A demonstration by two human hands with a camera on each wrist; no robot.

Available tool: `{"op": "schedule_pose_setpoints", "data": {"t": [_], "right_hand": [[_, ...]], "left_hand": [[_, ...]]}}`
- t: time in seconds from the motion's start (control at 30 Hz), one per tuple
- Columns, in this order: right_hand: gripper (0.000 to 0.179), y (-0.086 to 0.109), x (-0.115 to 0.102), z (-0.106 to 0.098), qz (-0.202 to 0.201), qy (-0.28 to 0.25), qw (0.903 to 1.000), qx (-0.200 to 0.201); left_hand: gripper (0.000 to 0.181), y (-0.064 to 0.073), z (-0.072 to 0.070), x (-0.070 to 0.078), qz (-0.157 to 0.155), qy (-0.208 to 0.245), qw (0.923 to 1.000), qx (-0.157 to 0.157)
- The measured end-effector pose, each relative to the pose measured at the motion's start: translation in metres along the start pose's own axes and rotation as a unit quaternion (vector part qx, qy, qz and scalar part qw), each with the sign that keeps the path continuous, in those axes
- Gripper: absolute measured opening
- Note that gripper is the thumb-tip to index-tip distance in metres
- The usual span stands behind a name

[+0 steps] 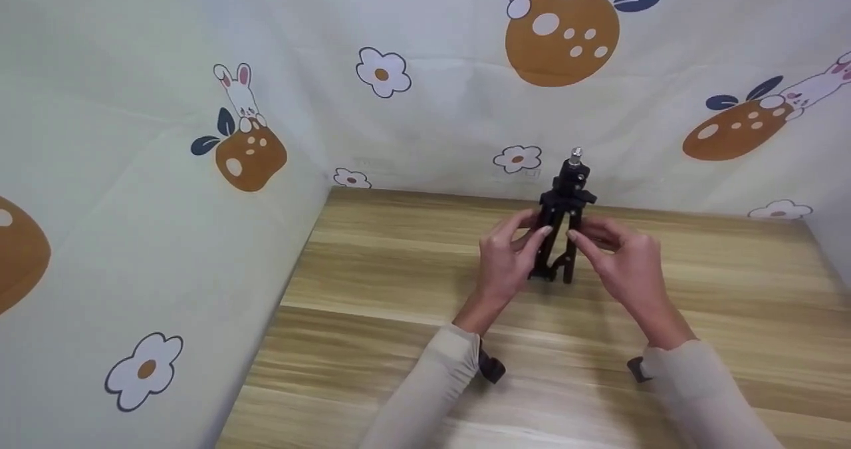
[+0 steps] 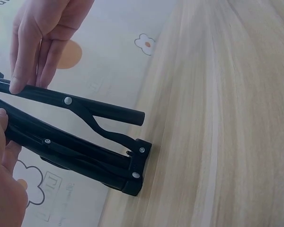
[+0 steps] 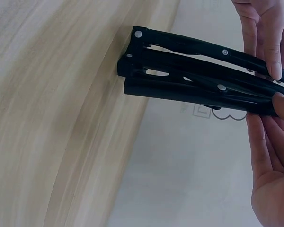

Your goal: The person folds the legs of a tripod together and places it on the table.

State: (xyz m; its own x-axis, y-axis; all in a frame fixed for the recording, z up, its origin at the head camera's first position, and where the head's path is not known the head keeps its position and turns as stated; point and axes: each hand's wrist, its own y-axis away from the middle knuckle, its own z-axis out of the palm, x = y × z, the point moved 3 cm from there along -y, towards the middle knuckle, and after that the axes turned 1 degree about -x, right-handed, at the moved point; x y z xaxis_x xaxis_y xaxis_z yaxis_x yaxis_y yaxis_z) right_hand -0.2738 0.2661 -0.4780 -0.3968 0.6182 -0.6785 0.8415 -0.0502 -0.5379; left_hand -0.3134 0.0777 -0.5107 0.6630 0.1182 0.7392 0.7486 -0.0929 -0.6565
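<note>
A black tripod [image 1: 564, 199] with a silver screw tip [image 1: 576, 155] stands nearly upright between both hands, tilted slightly. My left hand [image 1: 506, 256] grips its legs from the left with thumb and fingers. On the other side, my right hand [image 1: 628, 263] pinches the right leg [image 2: 118, 113] between thumb and fingers. That leg is spread a little from the others, and a curved brace [image 2: 106, 135] links it to the lower joint [image 2: 138, 165]. Whether the bottom of the tripod touches the table cannot be told.
The wood-grain table [image 1: 372, 289] extends in front and to both sides. Behind it and at the left rise pale cloth walls [image 1: 439, 116] printed with rabbits, oranges and flowers. Black wrist straps [image 1: 492, 367] show at the cream sleeves [image 1: 425, 389].
</note>
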Motion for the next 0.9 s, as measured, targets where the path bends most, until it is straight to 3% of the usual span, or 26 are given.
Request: {"op": "schedule_pose_setpoints", "data": {"t": [0.3, 0.9], "right_hand": [[0.020, -0.0009, 0.0011, 0.0018, -0.006, 0.006, 0.9999, 0.009], [0.027, -0.0028, 0.0027, 0.0100, 0.015, -0.007, 0.9998, -0.007]], "left_hand": [[0.023, 0.0001, 0.0001, -0.0003, -0.013, 0.010, 0.9999, -0.004], [0.024, -0.0012, 0.0002, -0.0013, -0.007, 0.023, 0.9997, 0.001]]}}
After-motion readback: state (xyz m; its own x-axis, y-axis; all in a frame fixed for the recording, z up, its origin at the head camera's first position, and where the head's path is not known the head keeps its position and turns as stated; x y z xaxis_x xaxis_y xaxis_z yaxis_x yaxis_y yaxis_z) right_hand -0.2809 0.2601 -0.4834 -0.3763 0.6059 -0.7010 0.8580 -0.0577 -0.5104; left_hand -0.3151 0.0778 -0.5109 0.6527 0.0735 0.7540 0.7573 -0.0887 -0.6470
